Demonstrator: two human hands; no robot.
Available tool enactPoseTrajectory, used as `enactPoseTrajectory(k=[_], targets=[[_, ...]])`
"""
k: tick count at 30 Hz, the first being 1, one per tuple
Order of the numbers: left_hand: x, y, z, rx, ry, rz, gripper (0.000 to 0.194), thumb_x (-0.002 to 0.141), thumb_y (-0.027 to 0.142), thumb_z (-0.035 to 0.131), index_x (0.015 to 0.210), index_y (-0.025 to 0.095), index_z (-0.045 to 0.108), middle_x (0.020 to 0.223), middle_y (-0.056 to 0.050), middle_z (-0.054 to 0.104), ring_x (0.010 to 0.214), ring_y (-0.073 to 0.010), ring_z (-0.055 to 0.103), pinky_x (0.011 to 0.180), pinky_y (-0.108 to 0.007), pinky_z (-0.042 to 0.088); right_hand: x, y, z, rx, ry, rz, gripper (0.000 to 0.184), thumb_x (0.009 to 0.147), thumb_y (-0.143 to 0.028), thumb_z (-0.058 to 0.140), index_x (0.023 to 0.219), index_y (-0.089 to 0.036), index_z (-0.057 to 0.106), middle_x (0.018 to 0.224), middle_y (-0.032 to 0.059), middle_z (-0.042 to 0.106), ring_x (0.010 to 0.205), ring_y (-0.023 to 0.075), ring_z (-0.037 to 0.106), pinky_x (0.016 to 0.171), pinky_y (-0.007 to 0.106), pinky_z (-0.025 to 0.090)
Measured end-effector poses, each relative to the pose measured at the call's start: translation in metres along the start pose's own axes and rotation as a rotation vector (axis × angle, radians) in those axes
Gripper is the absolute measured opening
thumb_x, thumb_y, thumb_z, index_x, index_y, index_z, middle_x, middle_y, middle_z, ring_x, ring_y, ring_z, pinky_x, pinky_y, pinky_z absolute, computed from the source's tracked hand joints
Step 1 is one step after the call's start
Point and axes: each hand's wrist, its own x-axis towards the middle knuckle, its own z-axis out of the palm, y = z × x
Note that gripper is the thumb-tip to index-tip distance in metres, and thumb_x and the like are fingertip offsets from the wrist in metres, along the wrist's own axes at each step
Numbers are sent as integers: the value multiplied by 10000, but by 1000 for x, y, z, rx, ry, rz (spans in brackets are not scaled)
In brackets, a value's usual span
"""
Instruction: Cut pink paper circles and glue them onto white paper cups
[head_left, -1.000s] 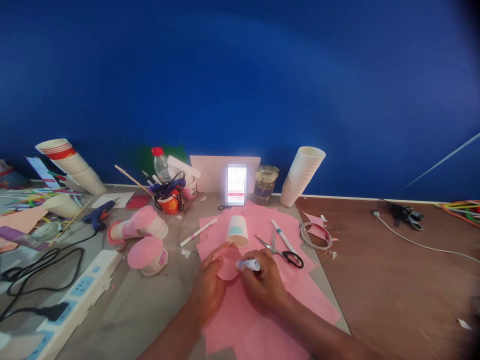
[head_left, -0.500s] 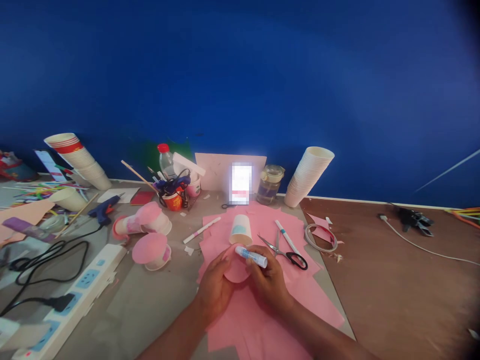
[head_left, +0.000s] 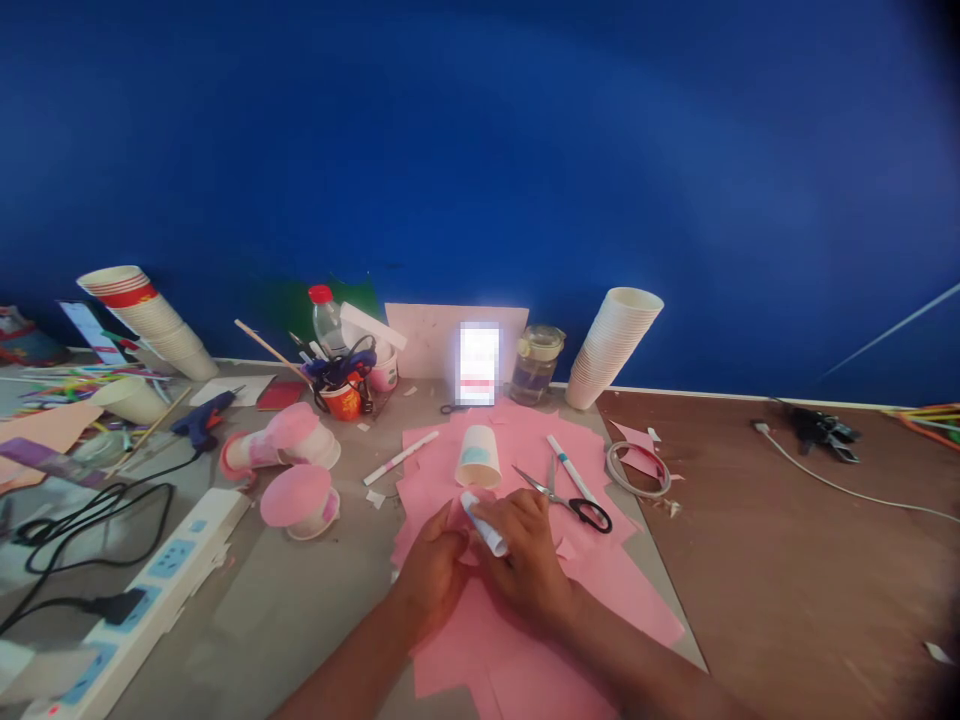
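My left hand (head_left: 433,572) is closed on a pink paper circle (head_left: 457,516), mostly covered by my fingers. In my right hand (head_left: 531,565) is a white and blue glue stick (head_left: 489,530), tilted with its far end against or just over the circle; contact is hard to tell. Just beyond my hands, a white paper cup (head_left: 478,455) with a pale blue patch rests on pink paper sheets (head_left: 540,665). Black-handled scissors (head_left: 591,514) lie partly open to the right, beside a white marker (head_left: 570,466). Another white marker (head_left: 401,458) lies to the left.
Pink-topped paper cups (head_left: 300,497) stand at left, near a power strip (head_left: 199,545) and a blue glue gun (head_left: 201,422). Behind are a glass jar (head_left: 538,368), a tall cup stack (head_left: 611,350) and a lit, blurred screen (head_left: 480,360). A tape roll (head_left: 637,470) lies right.
The glue stick has swung from nearly level to a steeper slant, its rear end now lower and nearer me. My right hand has shifted left over the pink circle, covering more of it.
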Motion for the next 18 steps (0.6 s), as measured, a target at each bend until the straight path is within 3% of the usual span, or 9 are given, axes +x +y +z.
enactPoseTrajectory(k=[3, 5, 9, 12, 18], targets=[[0, -3, -2, 11, 28, 20, 108, 690, 51, 568, 712, 142, 621, 621, 17, 540, 595, -80, 481, 592, -203, 375, 1, -6, 0, 0, -28, -72, 211, 794, -123, 502, 980, -208, 552, 635, 7, 604, 643, 178, 449, 628, 334, 268], [0, -5, -4, 27, 37, 6, 71, 716, 101, 594, 751, 142, 640, 667, 2, 571, 628, -91, 500, 621, -215, 386, 2, -8, -2, 57, -56, -102, 234, 780, -121, 503, 989, -216, 551, 640, 3, 611, 642, 177, 445, 634, 338, 273], [-1, -3, -8, 22, 28, -60, 442, 682, 53, 571, 1087, 226, 608, 831, -12, 628, 717, -119, 548, 694, -251, 416, 7, -1, -10, 246, -46, -30, 235, 790, -158, 514, 1007, -238, 557, 749, 5, 654, 682, 179, 488, 673, 350, 325], [-1, 1, -9, -3, 63, -126, 651, 631, -3, 512, 1212, 289, 525, 901, -12, 634, 785, -143, 570, 737, -296, 436, 9, 8, -17, 279, 27, 92, 205, 812, -167, 500, 991, -237, 574, 791, 16, 657, 689, 179, 512, 693, 362, 351], [-1, 3, -7, -39, 2, -119, 636, 619, -27, 464, 1184, 253, 550, 1009, -42, 627, 897, -178, 575, 769, -310, 448, 7, 7, -12, 211, 27, -29, 221, 820, -173, 505, 1028, -233, 551, 764, 12, 647, 697, 182, 508, 678, 356, 345]])
